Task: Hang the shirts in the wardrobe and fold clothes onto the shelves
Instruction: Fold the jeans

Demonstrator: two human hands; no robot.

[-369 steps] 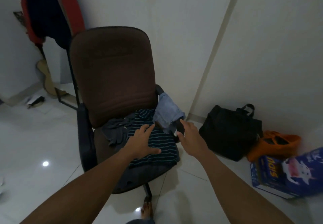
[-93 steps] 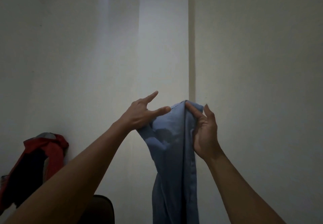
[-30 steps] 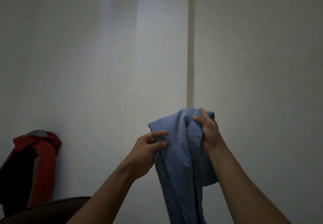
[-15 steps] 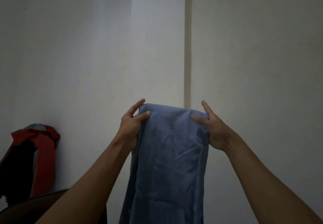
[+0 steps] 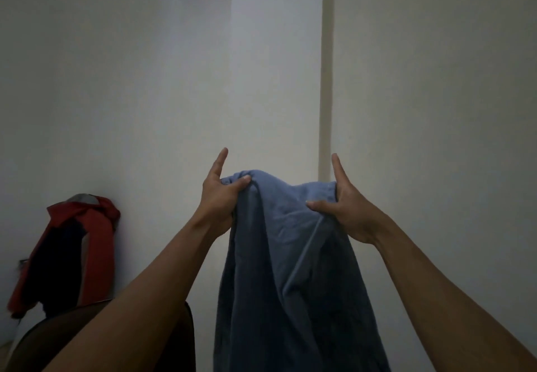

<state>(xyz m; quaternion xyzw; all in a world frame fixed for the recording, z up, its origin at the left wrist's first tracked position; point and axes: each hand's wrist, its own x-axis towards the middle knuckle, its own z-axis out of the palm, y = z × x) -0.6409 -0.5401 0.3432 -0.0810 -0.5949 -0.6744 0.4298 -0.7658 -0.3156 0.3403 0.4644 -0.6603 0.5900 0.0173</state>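
Fingers [image 5: 242, 181]: on the left hand [image 5: 216, 201], thumb and curled fingers pinch the top edge of a limp faded-blue denim-like garment [image 5: 290, 261]; forefinger straight, pointing up, free. Right hand [image 5: 347, 209]: thumb pressed into the cloth's front, forefinger likewise raised, the rest hidden behind the edge.

Garment: held aloft before a plain pale wall [image 5: 145, 81], sagging between the two grips, hanging in loose folds out of view below.

Handling, judged: soft, moderately heavy, neither slippery nor fragile; best taken at the two top corners and drawn taut to flatten for folding.

Surroundings: beige vertical strip [image 5: 327, 81] on the wall behind; red-and-navy jacket [image 5: 98, 232] hanging at left, well apart; dark rounded chair back [image 5: 49, 339] low left. Nothing obstructs the cloth. Wardrobe and shelves not in view.
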